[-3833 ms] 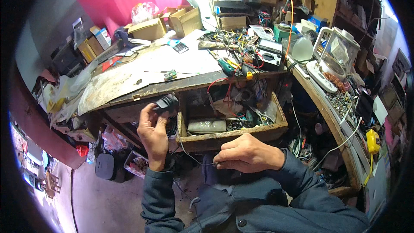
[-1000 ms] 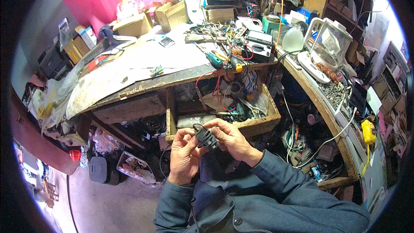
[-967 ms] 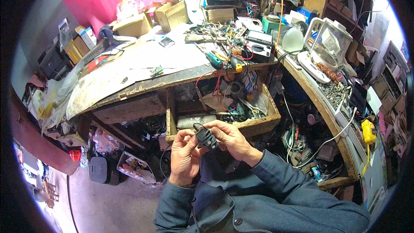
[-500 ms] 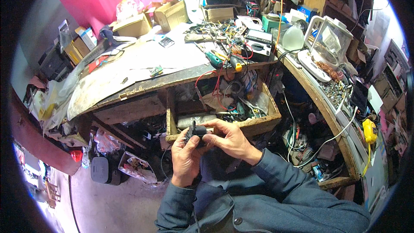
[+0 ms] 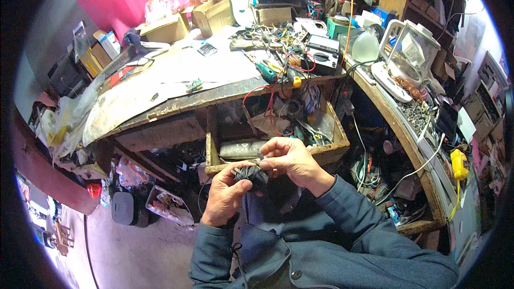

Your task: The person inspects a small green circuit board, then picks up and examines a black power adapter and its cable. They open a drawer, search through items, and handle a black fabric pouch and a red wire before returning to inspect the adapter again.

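In front of my chest, above the drawer's near edge, my left hand (image 5: 227, 197) is closed around a black bundle (image 5: 251, 175), which looks like a coiled cord wound about a dark body. My right hand (image 5: 295, 164) is just right of it and slightly higher, thumb and forefinger pinched together at a small dark end, perhaps part of the cord. My fingers hide much of the bundle, so its exact kind is unclear. A thin dark cord hangs below my left hand along the jacket.
An open wooden drawer (image 5: 336, 153) holds wires, tools and a plastic-wrapped packet. On the bench (image 5: 128, 101) above lie screwdrivers (image 5: 265, 71), a multimeter (image 5: 322, 58) and a heap of parts. A cluttered side bench curves along the right, with a yellow tool (image 5: 459, 165) at its edge.
The black bundle has turned in my left hand, now showing its wound cord. My right hand has lifted slightly away from it and pinches a small dark end.
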{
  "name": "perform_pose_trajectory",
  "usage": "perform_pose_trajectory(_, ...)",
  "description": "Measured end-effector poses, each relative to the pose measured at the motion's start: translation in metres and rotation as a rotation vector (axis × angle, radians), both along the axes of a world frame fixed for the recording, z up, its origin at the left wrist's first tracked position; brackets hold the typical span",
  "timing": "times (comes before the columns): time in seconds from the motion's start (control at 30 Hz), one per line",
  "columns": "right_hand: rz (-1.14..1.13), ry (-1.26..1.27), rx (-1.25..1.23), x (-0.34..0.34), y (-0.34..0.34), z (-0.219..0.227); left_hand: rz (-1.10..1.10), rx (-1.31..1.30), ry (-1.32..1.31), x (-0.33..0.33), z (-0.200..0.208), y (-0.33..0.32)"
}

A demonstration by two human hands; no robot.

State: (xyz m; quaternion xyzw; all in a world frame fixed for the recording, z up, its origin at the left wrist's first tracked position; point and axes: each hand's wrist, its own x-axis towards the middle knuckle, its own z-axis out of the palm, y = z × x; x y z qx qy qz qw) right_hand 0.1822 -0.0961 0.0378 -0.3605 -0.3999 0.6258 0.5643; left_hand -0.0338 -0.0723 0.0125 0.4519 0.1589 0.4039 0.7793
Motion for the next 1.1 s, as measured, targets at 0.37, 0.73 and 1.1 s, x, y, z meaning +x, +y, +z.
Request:
perform_pose_trajectory(0.37, -0.017, -0.543, 0.409, -0.005, 0.001, -0.004, -0.005, -0.093, 0.011, -0.006, -0.013, 0.007)
perform_pose_trajectory(0.73, -0.175, -0.583, 0.307, -0.005, -0.004, -0.002, 0.052, -0.152, -0.028, 0.013, -0.01, 0.001)
perform_pose_trajectory(1.1, -0.197, -0.504, 0.377, 0.001, -0.001, -0.001, 0.074, -0.133, -0.119, 0.016, -0.015, -0.001)
